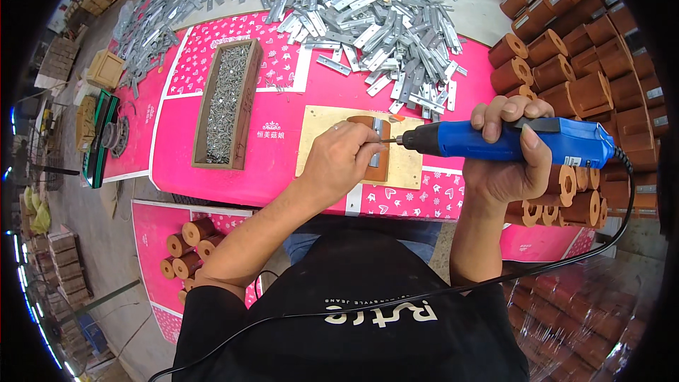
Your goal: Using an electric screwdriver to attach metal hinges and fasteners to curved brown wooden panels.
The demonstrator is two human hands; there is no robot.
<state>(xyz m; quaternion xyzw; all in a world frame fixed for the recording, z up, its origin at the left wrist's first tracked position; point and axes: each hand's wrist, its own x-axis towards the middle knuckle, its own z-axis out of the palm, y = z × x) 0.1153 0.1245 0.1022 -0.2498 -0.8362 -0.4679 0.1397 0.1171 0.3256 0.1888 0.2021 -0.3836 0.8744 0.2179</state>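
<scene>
My right hand (513,145) is wrapped around a blue corded electric screwdriver (576,145) held level. Its bit points left at a grey metal plate (377,127) on a brown cylinder (379,172). The cylinder lies on a thin wooden board (318,120). From the left, my left hand (341,158) reaches over the cylinder. Thumb and forefinger are closed together right by the bit's tip, touching the plate. Whatever they pinch there is too small and covered to make out.
A long wooden box (244,127) of loose screws stands left on the pink-covered table (283,148). Behind lies a big heap of metal plates (368,21). Brown cylinders (552,71) are stacked at right, others (187,263) lower left. The black cord (566,258) crosses my body.
</scene>
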